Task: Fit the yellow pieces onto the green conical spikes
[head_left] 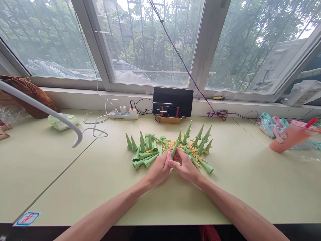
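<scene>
1. At the back of the pale green table (95, 187), a black flat screen (173, 97) leans near the window, with a black phone (171, 112) upright in front of it on a brown cardboard box (167, 119).
2. To the left are a white power strip (124, 115) with plugs in it, a pale green soft plastic packet (62, 122) and a curved white bar (45, 103) crossing the view above the table.
3. Far right, a pinkish-orange cup with a red straw (288, 136) stands beside teal and pink plastic clips (273, 124).
4. Green ribbed-collar plastic cones, some upright and some lying, crowd both sides: a left group (142, 147) and a right group (200, 140). Small yellow plastic pieces (200, 160) lie scattered among them, just beyond the hands and beside them.
5. The left hand (160, 167) and right hand (187, 167) meet at the table's middle, fingers closed together around one slim green plastic cone (175, 150).
6. That cone sits between the fingertips, its point upward, tilted slightly right; its base is hidden by the fingers.
</scene>
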`<state>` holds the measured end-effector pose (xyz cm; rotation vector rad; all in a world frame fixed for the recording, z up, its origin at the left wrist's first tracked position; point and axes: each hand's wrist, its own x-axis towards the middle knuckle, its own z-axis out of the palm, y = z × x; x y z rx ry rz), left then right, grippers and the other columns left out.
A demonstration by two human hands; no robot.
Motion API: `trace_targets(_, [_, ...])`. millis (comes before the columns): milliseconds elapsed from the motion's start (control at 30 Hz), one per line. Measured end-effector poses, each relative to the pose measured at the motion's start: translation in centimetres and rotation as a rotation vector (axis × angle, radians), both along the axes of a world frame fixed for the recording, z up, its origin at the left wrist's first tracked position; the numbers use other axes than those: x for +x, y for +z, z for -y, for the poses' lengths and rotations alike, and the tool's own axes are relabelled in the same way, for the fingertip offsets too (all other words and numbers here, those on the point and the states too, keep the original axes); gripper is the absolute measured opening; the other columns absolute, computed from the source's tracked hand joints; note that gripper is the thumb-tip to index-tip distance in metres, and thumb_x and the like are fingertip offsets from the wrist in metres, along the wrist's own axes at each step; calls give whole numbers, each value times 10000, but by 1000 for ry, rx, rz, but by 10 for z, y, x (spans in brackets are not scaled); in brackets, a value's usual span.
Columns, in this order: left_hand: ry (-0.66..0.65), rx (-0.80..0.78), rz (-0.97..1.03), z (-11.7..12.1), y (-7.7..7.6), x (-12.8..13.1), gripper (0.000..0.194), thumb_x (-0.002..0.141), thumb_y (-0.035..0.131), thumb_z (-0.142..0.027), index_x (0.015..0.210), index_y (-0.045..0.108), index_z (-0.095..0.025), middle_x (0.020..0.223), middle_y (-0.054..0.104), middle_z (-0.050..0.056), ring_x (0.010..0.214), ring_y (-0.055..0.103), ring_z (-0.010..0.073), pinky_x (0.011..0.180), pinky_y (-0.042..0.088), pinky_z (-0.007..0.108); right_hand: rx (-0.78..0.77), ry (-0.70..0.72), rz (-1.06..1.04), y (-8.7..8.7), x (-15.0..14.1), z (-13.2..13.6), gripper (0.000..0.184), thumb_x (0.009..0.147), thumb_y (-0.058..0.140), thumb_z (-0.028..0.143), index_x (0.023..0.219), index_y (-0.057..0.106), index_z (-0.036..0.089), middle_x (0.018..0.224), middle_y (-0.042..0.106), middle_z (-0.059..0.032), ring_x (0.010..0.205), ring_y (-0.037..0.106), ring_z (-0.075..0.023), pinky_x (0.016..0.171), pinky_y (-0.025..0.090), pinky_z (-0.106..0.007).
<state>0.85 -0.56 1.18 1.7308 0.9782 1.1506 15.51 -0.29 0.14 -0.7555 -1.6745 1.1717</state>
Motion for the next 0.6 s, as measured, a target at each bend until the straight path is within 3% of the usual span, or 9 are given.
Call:
trace_targets(300, [-75, -39, -8, -3, -3, -2, 392, 1023, 319, -458, 972, 576, -167, 778, 599, 23, 693, 550, 154, 667, 480, 298, 48, 20, 6, 10, -1, 3, 269, 937, 603, 446, 939, 510, 194, 824, 540, -11, 759, 577, -163, 669, 535, -277])
trace_targets(433, [-79, -41, -27, -2, -3, -3, 397, 1022, 317, -460, 987, 581, -165, 796, 600, 30, 713, 554, 161, 665, 479, 297, 26, 17, 15, 7, 0, 2, 267, 933, 612, 440, 988, 522, 194, 863, 570, -22, 805, 600, -173, 743, 548, -303])
trace_targets(600, [-91, -50, -43, -2, -1, -3, 484, 1027, 271, -480, 1145, 587, -133, 773, 580, 40, 714, 554, 181, 652, 484, 314, 3, 17, 22, 3, 1, 0, 327, 910, 650, 433, 1105, 537, 196, 947, 622, -41, 875, 629, -189, 848, 553, -338])
